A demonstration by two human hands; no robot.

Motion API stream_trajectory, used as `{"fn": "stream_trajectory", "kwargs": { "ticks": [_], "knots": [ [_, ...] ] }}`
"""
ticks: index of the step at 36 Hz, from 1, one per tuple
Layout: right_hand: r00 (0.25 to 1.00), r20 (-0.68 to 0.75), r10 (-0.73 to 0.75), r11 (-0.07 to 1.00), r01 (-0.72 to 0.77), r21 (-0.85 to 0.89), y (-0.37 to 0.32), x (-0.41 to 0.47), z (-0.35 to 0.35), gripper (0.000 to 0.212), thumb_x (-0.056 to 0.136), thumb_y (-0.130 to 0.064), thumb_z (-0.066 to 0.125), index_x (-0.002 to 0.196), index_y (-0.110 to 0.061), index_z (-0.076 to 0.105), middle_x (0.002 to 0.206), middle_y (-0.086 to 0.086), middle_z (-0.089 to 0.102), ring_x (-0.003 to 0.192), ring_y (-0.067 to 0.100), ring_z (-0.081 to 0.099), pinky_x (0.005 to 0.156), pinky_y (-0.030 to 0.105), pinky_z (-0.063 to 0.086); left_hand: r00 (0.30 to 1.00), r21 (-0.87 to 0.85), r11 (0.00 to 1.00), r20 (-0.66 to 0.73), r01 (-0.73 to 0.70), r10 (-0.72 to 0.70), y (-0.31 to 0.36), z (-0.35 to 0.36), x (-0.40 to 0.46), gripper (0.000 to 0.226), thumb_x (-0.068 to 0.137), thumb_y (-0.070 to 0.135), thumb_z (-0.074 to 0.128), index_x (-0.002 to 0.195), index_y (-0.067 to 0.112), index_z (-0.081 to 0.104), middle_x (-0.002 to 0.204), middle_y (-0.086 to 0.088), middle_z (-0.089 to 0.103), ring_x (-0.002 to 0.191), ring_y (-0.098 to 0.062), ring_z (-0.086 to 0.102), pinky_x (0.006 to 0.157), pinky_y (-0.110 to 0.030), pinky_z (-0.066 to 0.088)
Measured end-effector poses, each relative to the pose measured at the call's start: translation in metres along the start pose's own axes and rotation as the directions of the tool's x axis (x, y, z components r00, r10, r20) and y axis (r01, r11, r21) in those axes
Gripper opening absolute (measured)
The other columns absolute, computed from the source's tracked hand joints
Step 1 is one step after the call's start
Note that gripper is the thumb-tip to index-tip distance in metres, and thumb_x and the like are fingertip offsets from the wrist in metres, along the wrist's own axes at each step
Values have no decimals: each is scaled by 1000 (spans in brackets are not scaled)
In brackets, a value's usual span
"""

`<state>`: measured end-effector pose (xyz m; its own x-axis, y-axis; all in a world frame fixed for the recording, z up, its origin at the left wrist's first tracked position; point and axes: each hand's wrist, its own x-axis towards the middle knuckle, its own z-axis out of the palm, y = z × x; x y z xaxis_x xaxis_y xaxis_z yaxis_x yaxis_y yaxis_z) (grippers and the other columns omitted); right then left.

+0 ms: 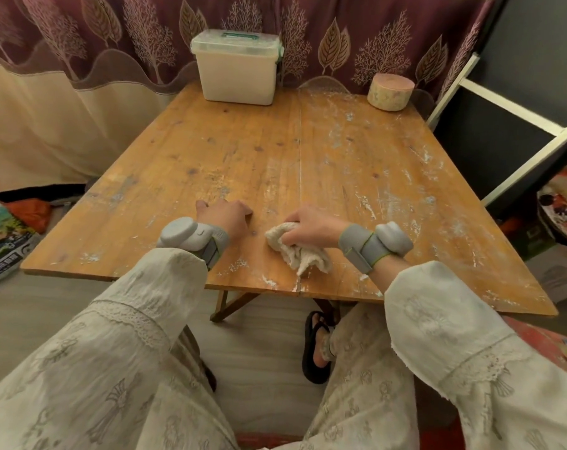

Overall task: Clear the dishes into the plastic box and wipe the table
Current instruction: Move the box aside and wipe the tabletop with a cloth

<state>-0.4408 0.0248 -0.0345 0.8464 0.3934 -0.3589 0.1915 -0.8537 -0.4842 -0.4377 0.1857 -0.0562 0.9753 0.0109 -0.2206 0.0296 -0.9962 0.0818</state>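
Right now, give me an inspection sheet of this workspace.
Surface: wooden folding table, worn, with white streaks and specks, mostly on its right half.
Job's things: lidded plastic box at the far edge, lid on; cream cloth bunched near the front edge; no dishes seen.
Clutter: round patterned tin at the far right corner.
Hands: left hand rests on the table; right hand grips the cloth.
Cables: nothing seen.
Surroundings: leaf-patterned curtain behind; bags on the floor at the left.

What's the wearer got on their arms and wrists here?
Both arms wear loose cream sleeves with lace trim and faint embroidered motifs. Each wrist carries a rounded grey device, left and right, on a grey strap with green edging. No gloves.
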Motion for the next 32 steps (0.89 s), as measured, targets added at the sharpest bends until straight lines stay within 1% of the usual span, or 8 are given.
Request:
{"fn": "stream_trajectory", "kwargs": {
  "ticks": [2, 5, 14, 17, 20, 23, 29, 32],
  "knots": [
    [998, 62, 5, 1000, -3, -25, 0, -7, -1, 21, 82, -23, 60, 68, -12, 49, 60, 0, 38, 55, 14, 34, 49, 26, 24, 1000, 3, 1000, -5, 3, -3, 2, 0, 0, 46, 92, 4, 33, 126, 25, 55, 128, -6, 56, 123, -27, 44, 107, -44, 18],
    [991, 130, -13, 1000, 15, -15, 0, -17, 4, 24, 81, -22, 59, 75, 1, 58, 64, 4, 43, 59, 17, 38, 49, 25, 24, 1000, 2, 1000, -26, 8, -8, 1, 1, 1, 46, 92, 4, 33, 124, 25, 58, 125, -5, 59, 119, -27, 46, 105, -43, 21],
    [946, 306, -105, 988, 65, 138, 1, -42, 9, 18, 86, -16, 56, 68, -16, 57, 63, -3, 50, 54, 10, 44, 50, 18, 35, 999, 48, 999, -37, 25, -23, 3, 2, -1, 45, 93, 5, 33, 125, 25, 57, 119, -7, 60, 117, -28, 48, 107, -42, 23],
    [971, 216, -103, 946, 28, 323, 3, -36, -1, 11, 91, -10, 52, 91, -8, 63, 71, -3, 56, 53, 4, 51, 48, 9, 42, 1000, 64, 998, -11, 17, -16, 1, 2, -2, 44, 94, 9, 33, 129, 28, 53, 131, -3, 56, 124, -27, 43, 108, -43, 21],
    [999, 7, -48, 851, 37, 524, 4, -22, -15, 12, 90, -1, 48, 82, -4, 56, 67, 0, 49, 45, 3, 49, 43, 12, 40, 1000, 73, 997, 24, 10, -12, 1, 1, -3, 41, 96, 16, 35, 132, 28, 51, 135, 0, 52, 127, -26, 40, 108, -43, 19],
    [987, -160, 5, 934, 53, 354, 3, -5, -21, 28, 87, -3, 50, 62, -14, 41, 62, -1, 38, 52, 10, 39, 49, 20, 31, 999, 55, 998, 40, 13, -15, 1, 0, -2, 41, 95, 14, 36, 131, 26, 52, 135, -1, 53, 127, -26, 40, 108, -43, 18],
    [999, 5, 41, 996, -42, 73, 5, -3, -2, 8, 84, -17, 53, 78, -11, 54, 66, 2, 45, 59, 14, 41, 52, 25, 31, 1000, -12, 1000, 0, 22, -22, 0, 2, -1, 52, 90, 3, 32, 129, 29, 55, 132, -1, 56, 123, -26, 46, 107, -42, 17],
    [996, 92, 5, 1000, -6, 16, 1, -18, 2, 24, 84, -22, 54, 94, -2, 63, 70, 14, 48, 61, 15, 40, 53, 26, 31, 1000, -27, 999, -23, 18, -19, 1, 1, -2, 48, 91, 4, 32, 124, 28, 59, 129, -1, 59, 119, -26, 50, 106, -41, 18]
  ]
}}
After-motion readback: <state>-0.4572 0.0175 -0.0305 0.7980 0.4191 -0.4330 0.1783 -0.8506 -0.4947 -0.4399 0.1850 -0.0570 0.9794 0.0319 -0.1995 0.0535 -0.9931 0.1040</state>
